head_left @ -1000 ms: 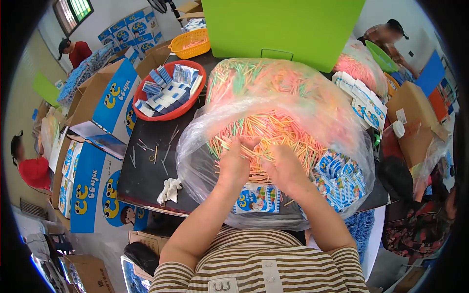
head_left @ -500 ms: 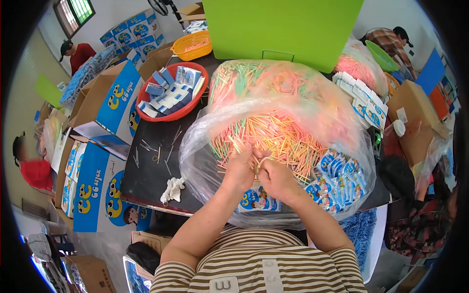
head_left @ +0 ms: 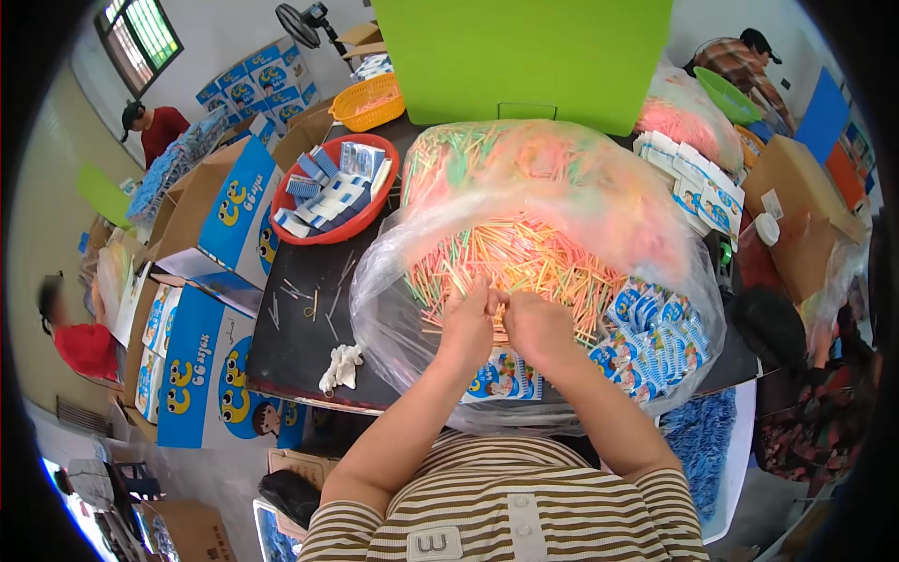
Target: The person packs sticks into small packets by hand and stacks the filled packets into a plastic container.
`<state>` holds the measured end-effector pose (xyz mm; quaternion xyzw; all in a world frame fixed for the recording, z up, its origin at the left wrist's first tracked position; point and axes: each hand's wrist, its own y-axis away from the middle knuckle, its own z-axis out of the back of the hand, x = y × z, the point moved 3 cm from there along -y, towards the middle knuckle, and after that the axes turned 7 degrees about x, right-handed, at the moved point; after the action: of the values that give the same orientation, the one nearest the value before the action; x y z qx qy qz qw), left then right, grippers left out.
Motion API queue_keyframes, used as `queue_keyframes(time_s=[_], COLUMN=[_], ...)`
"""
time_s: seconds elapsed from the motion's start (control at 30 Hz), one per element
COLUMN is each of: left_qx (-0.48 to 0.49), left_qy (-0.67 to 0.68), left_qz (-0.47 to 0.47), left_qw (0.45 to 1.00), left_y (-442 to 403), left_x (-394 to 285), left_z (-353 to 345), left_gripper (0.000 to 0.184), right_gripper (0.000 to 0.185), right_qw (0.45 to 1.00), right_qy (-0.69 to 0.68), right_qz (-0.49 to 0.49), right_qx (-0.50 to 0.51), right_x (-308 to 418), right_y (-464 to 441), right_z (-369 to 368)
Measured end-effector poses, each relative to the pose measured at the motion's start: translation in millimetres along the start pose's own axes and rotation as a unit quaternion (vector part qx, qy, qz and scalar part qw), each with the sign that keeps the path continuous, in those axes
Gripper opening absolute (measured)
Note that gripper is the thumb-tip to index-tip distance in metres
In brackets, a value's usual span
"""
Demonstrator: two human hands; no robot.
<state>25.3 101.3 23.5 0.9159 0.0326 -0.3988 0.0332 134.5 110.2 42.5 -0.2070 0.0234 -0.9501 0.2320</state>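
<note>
A big clear plastic bag [head_left: 379,300] lies open in front of me, full of thin pink, orange and green sticks [head_left: 534,248]. Over the near part of the pile, my left hand [head_left: 465,323] is closed around a few of these sticks, their tips showing above the fingers. My right hand [head_left: 541,330] is curled close beside it, fingers bent inward; whatever it grips is hidden. Blue-and-white printed packets [head_left: 655,351] lie in the bag's mouth right of my hands. More such packets [head_left: 506,377] lie just below them.
A red basin [head_left: 389,187] of small boxes and a yellow basket [head_left: 361,114] stand at left. Loose sticks [head_left: 292,288] and a crumpled white cloth [head_left: 341,368] lie on the black table [head_left: 281,351]. Blue cartons [head_left: 211,375] flank it. Other people work in the background.
The whole view has shifted slightly as my head moved. My right hand has turned and curled more, now showing its back; my left hand still holds the sticks.
</note>
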Motion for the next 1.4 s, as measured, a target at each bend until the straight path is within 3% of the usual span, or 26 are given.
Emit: queue_keyframes(time_s=[0.07,0.17,0.27,0.3,0.33,0.4,0.47,0.5,0.57,0.67,0.73,0.83,0.9,0.97,1.0,1.07,1.1,1.17,1.2,1.27,1.3,1.33,1.4], left_qx=[-0.015,-0.007,0.026,0.018,0.01,0.002,-0.009,0.003,-0.012,-0.029,0.085,0.124,0.168,0.145,0.146,0.209,0.208,0.284,0.269,0.142,0.112,0.113,0.121], left_qy=[0.018,-0.093,0.014,0.055,0.096,0.086,0.128,0.124,0.069,-0.019,-0.242,-0.295,-0.303,-0.274,-0.274,-0.543,-0.543,-0.458,-0.414,-0.445,-0.235,-0.238,0.04], left_qz=[0.001,-0.013,-0.008,0.019,0.044,0.065,0.088,0.073,0.084,0.078,0.03,0.101,0.083,0.101,0.103,0.091,0.09,0.041,0.04,0.153,0.155,0.157,0.218], left_qw=[1.0,0.996,1.0,0.998,0.994,0.994,0.988,0.99,0.994,0.996,0.966,0.942,0.934,0.945,0.945,0.808,0.808,0.841,0.869,0.871,0.953,0.952,0.968], left_y=[-0.5,6.4,0.2,1.7,1.8,-2.8,-2.3,2.0,10.3,23.0,23.9,29.4,30.7,25.1,26.4,30.2,37.4,65.7,76.7,43.9,38.3,34.9,35.0], left_x=[-1.4,-1.8,-3.1,-10.2,-16.1,-18.7,-23.1,-25.2,-22.7,-22.7,-26.2,-19.3,-16.2,0.0,-3.7,-16.3,-15.6,-10.7,-17.2,0.9,3.0,-0.3,-1.4], left_z=[-5.3,-3.8,7.2,4.8,4.9,20.8,33.5,33.7,31.4,10.5,-3.0,-16.3,-16.4,0.1,-0.2,-3.4,-6.7,-21.2,-32.3,18.3,26.2,22.1,7.7], left_gripper=[0.01,0.009,0.011,0.013,0.015,0.018,0.018,0.017,0.017,0.018,0.015,0.015,0.014,0.018,0.018,0.018,0.018,0.017,0.018,0.021,0.026,0.026,0.031], right_gripper=[0.018,0.018,0.022,0.024,0.026,0.027,0.025,0.025,0.022,0.018,0.017,0.016,0.015,0.016,0.016,0.019,0.019,0.017,0.017,0.022,0.02,0.02,0.013], right_qw=[0.999,0.997,0.993,0.957,0.885,0.855,0.896,0.897,0.949,0.96,0.953,0.945,0.945,0.991,0.991,0.995,0.995,0.994,0.994,0.98,0.974,0.973,0.943], right_qy=[0.0,-0.053,-0.105,-0.289,-0.46,-0.506,-0.444,-0.443,-0.308,-0.265,-0.287,-0.31,-0.312,-0.096,-0.097,0.083,0.082,0.073,0.071,-0.129,-0.2,-0.202,-0.247], right_qz=[0.016,-0.016,-0.043,-0.016,0.013,0.017,-0.006,-0.007,0.062,0.087,0.099,0.105,0.095,0.078,0.076,0.049,0.05,-0.059,-0.059,-0.018,0.035,0.033,0.148], right_qx=[-0.049,-0.05,-0.036,0.019,0.074,0.112,0.009,0.005,-0.02,-0.012,-0.004,0.001,-0.008,-0.051,-0.051,-0.006,-0.006,-0.058,-0.061,-0.152,-0.105,-0.106,-0.169], right_x=[-1.2,-7.2,-15.6,-18.5,-17.8,-11.3,-13.6,-18.4,-24.2,-18.2,-13.7,-6.0,-2.5,-0.1,-1.5,-4.0,-15.4,-56.3,-62.5,-68.6,-48.2,-35.9,-8.6], right_y=[-2.6,-4.3,-4.9,-1.6,1.8,12.8,16.3,17.7,21.3,25.8,25.7,23.4,22.1,24.6,24.7,18.0,7.1,-12.3,-10.9,-6.4,-1.7,-0.8,11.8], right_z=[2.3,0.4,0.7,7.0,14.1,29.9,48.4,49.9,54.4,51.5,45.9,48.4,47.9,41.3,40.6,37.6,32.0,20.8,24.6,39.3,47.1,39.8,26.5])
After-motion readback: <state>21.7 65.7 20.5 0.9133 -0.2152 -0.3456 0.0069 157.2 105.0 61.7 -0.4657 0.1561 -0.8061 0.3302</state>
